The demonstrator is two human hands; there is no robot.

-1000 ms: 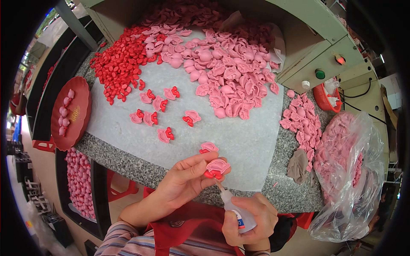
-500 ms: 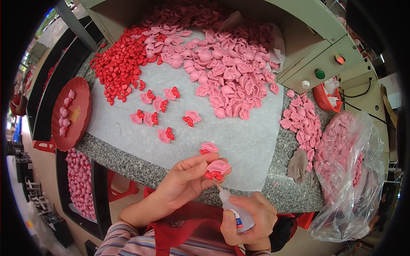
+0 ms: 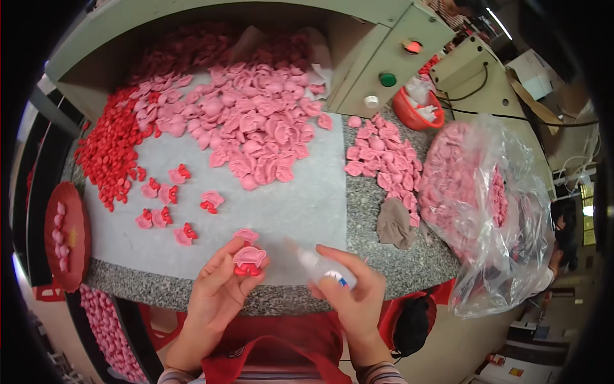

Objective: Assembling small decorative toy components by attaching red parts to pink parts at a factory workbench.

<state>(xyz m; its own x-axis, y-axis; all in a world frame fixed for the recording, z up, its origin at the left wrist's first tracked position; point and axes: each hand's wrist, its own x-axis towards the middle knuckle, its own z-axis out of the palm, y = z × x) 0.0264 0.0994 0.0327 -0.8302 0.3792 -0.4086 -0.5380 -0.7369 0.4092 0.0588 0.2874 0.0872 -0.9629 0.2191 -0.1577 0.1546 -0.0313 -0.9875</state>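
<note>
My left hand [image 3: 212,283] pinches a small pink shell-shaped piece with a red part [image 3: 248,261] along its lower edge, close to the table's front edge. In my closed right hand [image 3: 359,294] is a translucent squeeze bottle [image 3: 327,270] with a narrow nozzle and a blue-and-white label. The nozzle is blurred, points up and left, and is apart from the held piece. Just beyond my left fingers lies another pink-and-red piece [image 3: 245,235]. Several similar joined pieces [image 3: 185,235] rest farther left on the white paper sheet [image 3: 281,211].
Behind the sheet are heaps of red parts [image 3: 105,157] and pink shells [image 3: 256,121]. A red scalloped dish [image 3: 78,256] stands left. At right are more pink shells [image 3: 387,157], a grey-brown cloth [image 3: 396,224], a red basket [image 3: 409,115] and a clear bag [image 3: 511,256] of pink pieces.
The bottle's nozzle has moved away from the held piece, where it was at the red part. The view has turned toward the right, shifting the table's things leftward.
</note>
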